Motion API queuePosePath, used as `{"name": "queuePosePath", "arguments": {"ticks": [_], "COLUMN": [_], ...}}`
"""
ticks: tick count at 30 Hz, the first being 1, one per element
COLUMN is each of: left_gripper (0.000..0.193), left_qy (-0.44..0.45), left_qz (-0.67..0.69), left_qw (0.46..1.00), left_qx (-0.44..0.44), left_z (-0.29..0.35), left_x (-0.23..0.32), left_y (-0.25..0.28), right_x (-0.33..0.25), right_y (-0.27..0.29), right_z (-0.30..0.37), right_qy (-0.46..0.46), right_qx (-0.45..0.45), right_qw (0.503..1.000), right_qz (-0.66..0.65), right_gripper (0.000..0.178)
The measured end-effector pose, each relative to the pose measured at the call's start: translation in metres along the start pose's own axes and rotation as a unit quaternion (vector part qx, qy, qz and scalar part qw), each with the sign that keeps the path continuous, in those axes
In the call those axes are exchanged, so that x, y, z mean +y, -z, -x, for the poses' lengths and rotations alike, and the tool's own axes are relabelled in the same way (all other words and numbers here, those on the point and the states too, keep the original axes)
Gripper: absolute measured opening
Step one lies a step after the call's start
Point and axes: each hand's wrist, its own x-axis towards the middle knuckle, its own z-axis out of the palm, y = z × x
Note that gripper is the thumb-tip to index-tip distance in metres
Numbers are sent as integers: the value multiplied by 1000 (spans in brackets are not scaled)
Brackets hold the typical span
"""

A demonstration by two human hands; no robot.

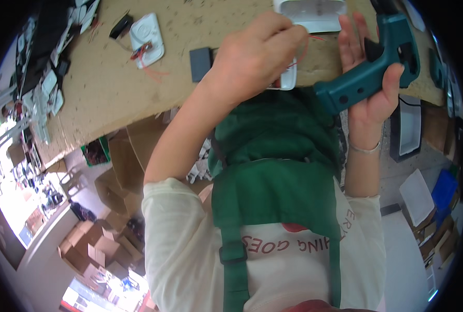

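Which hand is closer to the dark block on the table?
Left: the left hand is just right of the block; the right hand is farther right, holding the teal tool.

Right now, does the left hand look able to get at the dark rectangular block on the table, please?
Probably yes: the dark block lies largely uncovered on the table, close to the left hand's wrist, though that hand seems occupied with a thin red wire.

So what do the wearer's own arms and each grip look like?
Loose off-white sleeves reach about the elbows, leaving both forearms bare. The left grip and right grip are ungloved; a thin, pale bracelet circles the right wrist.
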Motion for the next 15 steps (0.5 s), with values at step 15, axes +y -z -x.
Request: {"name": "queuePosePath", "arguments": {"ticks": [15], "left_gripper": [21], "left_qy": [-65], "left_qz": [18], "left_qw": [993], "left_qx": [97], "left_z": [-13], "left_x": [5], "left_y": [-4], "right_x": [13], "right_y": [5], "right_z": [43], "right_qy": [-160], "right_qx": [-114], "right_qw": [902], "right_qz": [-384], "right_gripper": [85]}}
